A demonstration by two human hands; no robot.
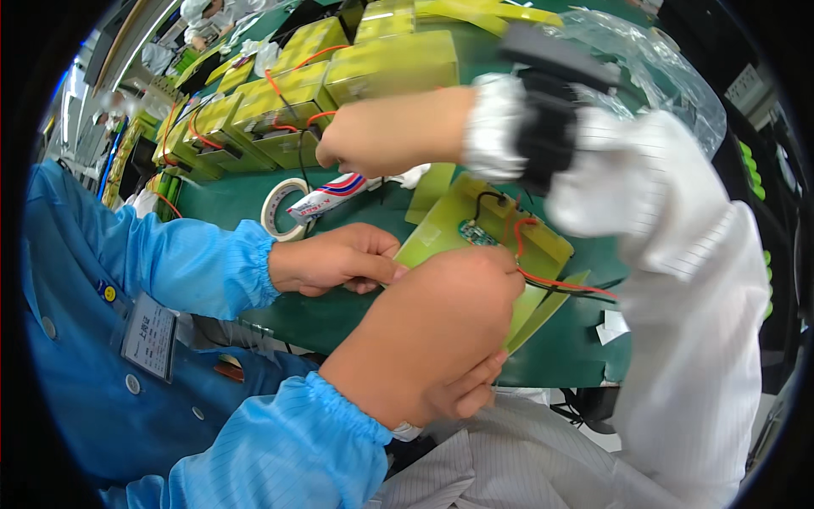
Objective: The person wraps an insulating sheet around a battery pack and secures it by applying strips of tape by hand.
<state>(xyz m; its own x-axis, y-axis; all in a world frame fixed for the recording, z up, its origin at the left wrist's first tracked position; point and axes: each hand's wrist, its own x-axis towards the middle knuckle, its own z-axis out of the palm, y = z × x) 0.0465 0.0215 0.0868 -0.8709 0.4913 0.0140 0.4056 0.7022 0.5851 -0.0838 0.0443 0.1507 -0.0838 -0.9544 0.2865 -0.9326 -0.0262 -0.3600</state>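
Note:
My right hand, in a white sleeve with a black wrist strap, reaches left over the table with fingers curled in. Whatever it grips, if anything, is hidden. Close to its fingertips are a black wire and a white, red and blue tube. A co-worker's blue-sleeved hands are at a yellow-green open case holding a small green circuit board and red and black wires. Curled fingers show below the co-worker's nearer hand, apparently my left, mostly covered.
Several yellow-green wrapped battery packs with red leads line the back of the green table. A roll of masking tape lies beside the tube. Clear plastic film is at the back right, white paper scraps at the right.

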